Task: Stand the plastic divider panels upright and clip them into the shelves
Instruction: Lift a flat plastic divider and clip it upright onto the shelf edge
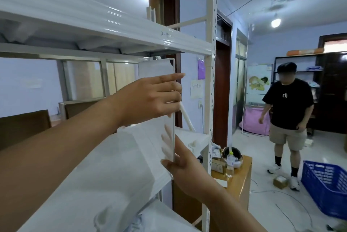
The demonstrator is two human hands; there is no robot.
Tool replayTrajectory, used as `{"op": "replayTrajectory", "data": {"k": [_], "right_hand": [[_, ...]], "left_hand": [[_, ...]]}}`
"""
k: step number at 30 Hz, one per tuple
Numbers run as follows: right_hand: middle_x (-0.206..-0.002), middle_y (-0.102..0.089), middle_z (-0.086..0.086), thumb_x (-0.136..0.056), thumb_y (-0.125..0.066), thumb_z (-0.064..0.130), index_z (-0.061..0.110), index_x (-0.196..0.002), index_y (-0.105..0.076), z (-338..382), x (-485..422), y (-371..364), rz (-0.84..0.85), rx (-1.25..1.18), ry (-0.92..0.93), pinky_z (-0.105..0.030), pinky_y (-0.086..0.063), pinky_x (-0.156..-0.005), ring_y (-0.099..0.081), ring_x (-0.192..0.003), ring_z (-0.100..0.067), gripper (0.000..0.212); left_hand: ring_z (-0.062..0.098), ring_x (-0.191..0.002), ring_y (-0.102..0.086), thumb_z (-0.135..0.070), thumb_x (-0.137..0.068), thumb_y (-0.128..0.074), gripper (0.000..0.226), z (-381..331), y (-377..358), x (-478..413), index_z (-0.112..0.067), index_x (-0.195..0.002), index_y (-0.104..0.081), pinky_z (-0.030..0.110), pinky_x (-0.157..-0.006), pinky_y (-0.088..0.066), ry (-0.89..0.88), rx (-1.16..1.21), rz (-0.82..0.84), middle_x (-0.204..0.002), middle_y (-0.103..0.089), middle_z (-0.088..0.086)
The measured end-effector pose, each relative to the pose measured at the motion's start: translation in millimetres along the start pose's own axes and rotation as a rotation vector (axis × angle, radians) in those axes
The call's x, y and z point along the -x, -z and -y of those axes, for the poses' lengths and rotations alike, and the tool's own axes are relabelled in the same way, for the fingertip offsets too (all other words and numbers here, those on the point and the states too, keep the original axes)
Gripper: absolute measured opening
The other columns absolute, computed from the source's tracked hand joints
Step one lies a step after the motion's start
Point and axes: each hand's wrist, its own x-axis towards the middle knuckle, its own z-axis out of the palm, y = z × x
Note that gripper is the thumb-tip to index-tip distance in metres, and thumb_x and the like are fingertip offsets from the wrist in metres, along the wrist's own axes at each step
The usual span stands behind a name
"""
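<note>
— Head view: where's the panel?
— The divider panel [155,68] stands upright, long axis vertical, foot at the front edge of the lower shelf [112,156], top just under the upper shelf [112,30]. My left hand [150,98] wraps its front edge at mid-height. My right hand [185,168] pinches the bottom corner, fingers behind the plastic.
— Which hand seats it?
— The right, I'd judge; it's nearer the foot.

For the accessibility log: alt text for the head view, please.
Two bare hands hold a translucent plastic divider panel upright between two white shelves: the left hand grips its front edge midway, the right hand pinches it lower down. Behind, a person in a black T-shirt stands near a blue crate.
</note>
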Motion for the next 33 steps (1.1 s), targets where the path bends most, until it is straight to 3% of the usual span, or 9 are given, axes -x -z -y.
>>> {"op": "replayTrajectory", "data": {"k": [3, 5, 8, 12, 14, 18, 22, 29, 33], "right_hand": [[-0.127, -0.049, 0.054, -0.104, -0.055, 0.003, 0.059, -0.156, -0.022, -11.1, -14.1, 22.0, 0.002, -0.008, -0.016, -0.008, -0.044, -0.098, -0.053, -0.121, 0.02, 0.083], [-0.132, -0.053, 0.046, -0.104, -0.056, 0.002, 0.059, -0.156, -0.022, -18.4, -22.0, 37.2, 0.002, -0.027, -0.02, -0.007, -0.049, -0.084, -0.059, -0.115, 0.016, 0.084], [-0.153, -0.049, 0.026, -0.103, -0.057, 0.002, 0.063, -0.154, -0.023, -29.4, -34.2, 57.8, 0.007, -0.064, 0.016, -0.026, -0.053, -0.095, -0.057, -0.131, -0.007, 0.087], [-0.154, -0.048, 0.026, -0.103, -0.059, 0.003, 0.061, -0.153, -0.028, -49.5, -53.0, 87.1, 0.058, -0.116, 0.052, -0.04, -0.046, -0.116, -0.05, -0.144, -0.012, 0.082], [-0.153, -0.049, 0.027, -0.103, -0.06, 0.003, 0.06, -0.152, -0.031, -61.1, -64.3, 102.4, 0.103, -0.145, 0.074, -0.038, -0.051, -0.111, -0.054, -0.139, -0.01, 0.081], [-0.149, -0.052, 0.029, -0.101, -0.065, 0.01, 0.052, -0.155, -0.033, -83.7, -89.4, 133.5, 0.205, -0.213, 0.101, -0.016, -0.055, -0.092, -0.059, -0.129, 0.001, 0.076], [-0.16, -0.042, 0.024, -0.099, -0.07, 0.023, 0.056, -0.156, -0.029, -103.0, -117.5, 154.6, 0.326, -0.268, 0.113, -0.048, -0.043, -0.119, -0.052, -0.143, -0.015, 0.077], [-0.161, -0.041, 0.023, -0.101, -0.066, 0.024, 0.06, -0.152, -0.033, -120.6, -156.4, 179.4, 0.481, -0.305, 0.193, -0.054, -0.038, -0.12, -0.051, -0.144, -0.015, 0.071], [-0.16, -0.044, 0.021, -0.102, -0.064, 0.02, 0.057, -0.152, -0.037, -130.3, -169.1, 187.1, 0.53, -0.325, 0.196, -0.053, -0.04, -0.12, -0.045, -0.148, -0.016, 0.068]], "left_hand": [[0.029, -0.111, -0.067, 0.0, -0.116, -0.037, 0.04, 5.9, -25.5, -11.1, -0.007, -0.103, -0.074, 0.045, -0.134, -0.017, -0.003, -0.003, -0.012, -0.105, -0.071, 0.011], [0.03, -0.112, -0.066, 0.001, -0.113, -0.044, 0.031, 8.6, -41.5, -19.5, -0.006, -0.105, -0.074, 0.045, -0.134, -0.018, -0.008, 0.007, -0.02, -0.106, -0.071, 0.013], [0.031, -0.115, -0.065, 0.001, -0.109, -0.05, 0.025, 10.0, -64.1, -32.1, -0.005, -0.108, -0.074, 0.045, -0.134, -0.018, 0.006, 0.024, -0.021, -0.108, -0.072, 0.015], [0.031, -0.118, -0.065, 0.001, -0.11, -0.047, 0.028, 10.6, -92.7, -49.3, -0.004, -0.11, -0.075, 0.044, -0.134, -0.019, 0.048, 0.029, 0.004, -0.111, -0.073, 0.015], [0.031, -0.12, -0.064, 0.0, -0.109, -0.047, 0.028, 9.3, -106.3, -57.7, -0.004, -0.111, -0.076, 0.047, -0.132, -0.022, 0.067, 0.024, 0.054, -0.112, -0.073, 0.015], [0.031, -0.119, -0.065, -0.003, -0.111, -0.045, 0.031, 8.5, -130.5, -73.9, -0.004, -0.112, -0.076, 0.044, -0.132, -0.02, 0.147, 0.007, 0.149, -0.113, -0.073, 0.016], [0.033, -0.12, -0.068, -0.004, -0.108, -0.054, 0.023, 7.4, -141.1, -85.5, -0.003, -0.11, -0.077, 0.044, -0.128, -0.03, 0.223, -0.008, 0.252, -0.114, -0.074, 0.017], [0.034, -0.124, -0.065, -0.002, -0.1, -0.073, 0.01, 4.9, -147.9, -105.6, -0.006, -0.109, -0.077, 0.053, -0.108, -0.056, 0.335, -0.086, 0.43, -0.116, -0.073, 0.016], [0.033, -0.124, -0.065, -0.006, -0.103, -0.068, 0.011, -1.0, -157.6, -109.6, -0.005, -0.108, -0.078, 0.048, -0.117, -0.047, 0.389, -0.134, 0.466, -0.115, -0.073, 0.016]]}}
